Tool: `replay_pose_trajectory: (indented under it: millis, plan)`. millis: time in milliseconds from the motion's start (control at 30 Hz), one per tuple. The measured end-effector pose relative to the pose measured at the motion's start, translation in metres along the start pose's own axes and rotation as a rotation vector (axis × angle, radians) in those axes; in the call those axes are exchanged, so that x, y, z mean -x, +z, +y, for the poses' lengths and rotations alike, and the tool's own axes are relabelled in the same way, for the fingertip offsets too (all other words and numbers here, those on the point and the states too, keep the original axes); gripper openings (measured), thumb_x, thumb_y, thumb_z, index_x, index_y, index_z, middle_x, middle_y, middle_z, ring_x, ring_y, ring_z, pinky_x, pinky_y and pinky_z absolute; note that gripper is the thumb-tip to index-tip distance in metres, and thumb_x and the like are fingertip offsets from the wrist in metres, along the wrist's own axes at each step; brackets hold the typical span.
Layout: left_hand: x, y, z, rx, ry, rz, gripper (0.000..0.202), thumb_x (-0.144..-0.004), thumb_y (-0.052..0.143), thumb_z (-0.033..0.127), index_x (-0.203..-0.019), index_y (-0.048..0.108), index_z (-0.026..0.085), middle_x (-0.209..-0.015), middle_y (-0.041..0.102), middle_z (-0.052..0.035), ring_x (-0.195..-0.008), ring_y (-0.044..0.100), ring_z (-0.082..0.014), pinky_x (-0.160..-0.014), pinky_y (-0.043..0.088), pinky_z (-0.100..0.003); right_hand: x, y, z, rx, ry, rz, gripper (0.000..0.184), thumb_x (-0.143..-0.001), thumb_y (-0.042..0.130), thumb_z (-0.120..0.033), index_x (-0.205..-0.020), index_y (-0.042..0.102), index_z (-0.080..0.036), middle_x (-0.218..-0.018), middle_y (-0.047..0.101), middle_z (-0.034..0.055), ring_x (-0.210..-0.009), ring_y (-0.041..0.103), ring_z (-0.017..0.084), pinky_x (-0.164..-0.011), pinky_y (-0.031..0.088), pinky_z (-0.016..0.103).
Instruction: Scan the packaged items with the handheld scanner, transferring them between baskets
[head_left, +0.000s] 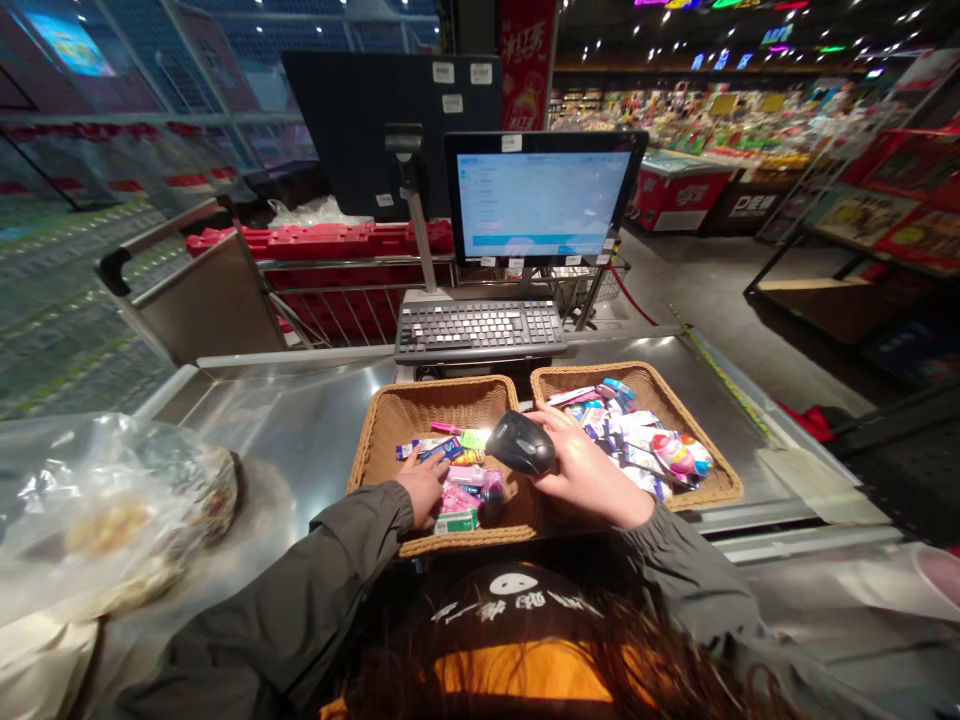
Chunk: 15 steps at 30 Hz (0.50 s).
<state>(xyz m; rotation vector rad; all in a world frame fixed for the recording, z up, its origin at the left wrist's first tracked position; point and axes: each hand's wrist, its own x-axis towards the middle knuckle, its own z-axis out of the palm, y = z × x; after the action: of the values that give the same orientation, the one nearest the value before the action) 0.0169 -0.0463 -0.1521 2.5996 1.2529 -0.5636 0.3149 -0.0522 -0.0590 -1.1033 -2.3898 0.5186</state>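
Note:
My right hand (589,468) is wrapped round a black handheld barcode scanner (521,443), held above the left wicker basket (390,410) near its right rim. Inside that basket, my left hand (421,488) rests with its fingers apart on small packaged goods. Just beyond its fingertips lies a dark blue packet (448,450). A pink packet (459,499), a green-and-white box (456,522) and a pink stick-like item (445,428) are also in there. The right wicker basket (731,487) is filled with colourful small packets, partly covered by my right hand.
Behind the baskets stand a keyboard (480,328) and a lit monitor (544,205). Clear plastic bags (112,500) of goods lie on the metal counter (285,400) at left. Beyond the counter is a shopping cart (345,295) with red crates; a display shelf (862,235) stands right.

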Motion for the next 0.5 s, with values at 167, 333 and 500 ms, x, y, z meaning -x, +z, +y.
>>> replay_pose_trajectory:
  millis: [167, 333, 500]
  plan:
    - [-0.015, -0.051, 0.008, 0.015, 0.041, 0.374, 0.027, -0.084, 0.067, 0.043, -0.100, 0.075, 0.023, -0.146, 0.053, -0.0141, -0.142, 0.038, -0.0347, -0.116, 0.014, -0.069, 0.016, -0.026, 0.017, -0.017, 0.077, 0.242, 0.060, -0.079, 0.064, -0.027, -0.136, 0.049, -0.020, -0.140, 0.056, 0.0138, -0.139, 0.043, 0.034, -0.116, 0.035, 0.057]
    - [-0.082, -0.121, 0.036, 0.023, 0.066, 0.652, 0.028, -0.097, 0.049, 0.035, -0.104, 0.074, 0.023, -0.154, 0.044, -0.0107, -0.148, 0.029, -0.0339, -0.115, 0.021, -0.068, 0.035, -0.063, 0.042, 0.046, 0.213, 0.462, 0.061, -0.081, 0.064, -0.036, -0.137, 0.051, -0.017, -0.140, 0.056, 0.0160, -0.137, 0.046, 0.034, -0.115, 0.038, 0.055]
    - [-0.184, -0.154, 0.072, -0.048, 0.056, 0.629, 0.026, -0.092, 0.052, 0.022, -0.081, 0.075, 0.016, -0.157, 0.038, -0.0126, -0.149, 0.024, -0.0343, -0.117, 0.014, -0.070, 0.051, -0.086, 0.067, 0.094, 0.269, 0.562, 0.062, -0.081, 0.065, -0.041, -0.135, 0.052, -0.014, -0.142, 0.054, 0.0189, -0.136, 0.048, 0.035, -0.114, 0.038, 0.056]
